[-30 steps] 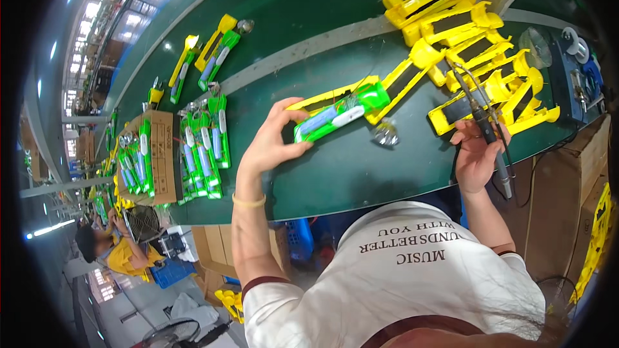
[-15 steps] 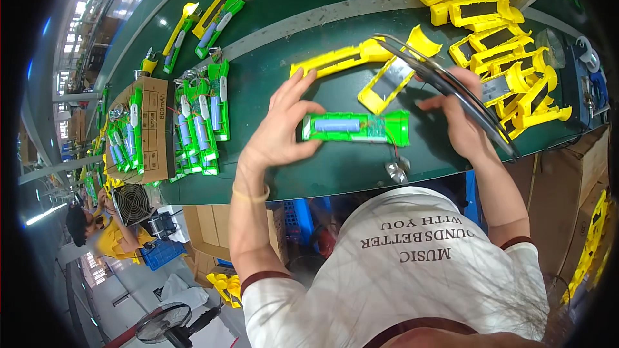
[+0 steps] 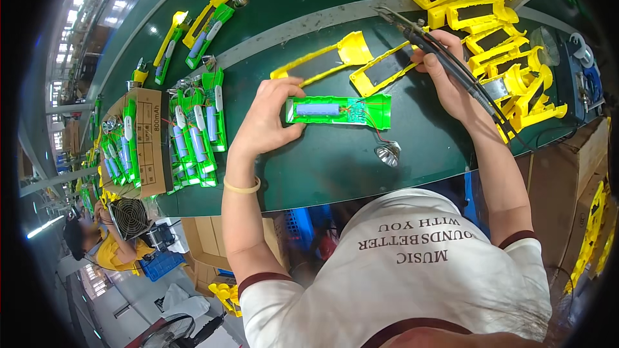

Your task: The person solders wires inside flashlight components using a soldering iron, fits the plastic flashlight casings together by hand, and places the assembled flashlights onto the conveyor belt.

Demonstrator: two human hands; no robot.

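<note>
A green torch housing half (image 3: 380,111) lies on the green bench in front of me, holding a blue cylindrical battery (image 3: 317,109) and a small circuit board (image 3: 356,111). Red wires lead from it to a silver lamp reflector (image 3: 388,153) lying below its right end. My left hand (image 3: 267,116) grips the left end of the housing between thumb and fingers. Above and to the right, my right hand (image 3: 445,74) is closed on a long black soldering iron (image 3: 474,92), tip pointing up and left. Two yellow housing halves (image 3: 353,48) lie just beyond the green one.
Yellow housing halves (image 3: 480,16) are heaped at the right. Green housings with batteries (image 3: 196,135) stand beside a cardboard box (image 3: 151,142) at the left; others lie farther back. A fan (image 3: 129,218) and a co-worker in yellow (image 3: 116,251) are beyond the bench's left end.
My left hand and the green housing have shifted left and slightly up in view. My right hand has moved left and up with the soldering iron. The reflector has shifted along.
</note>
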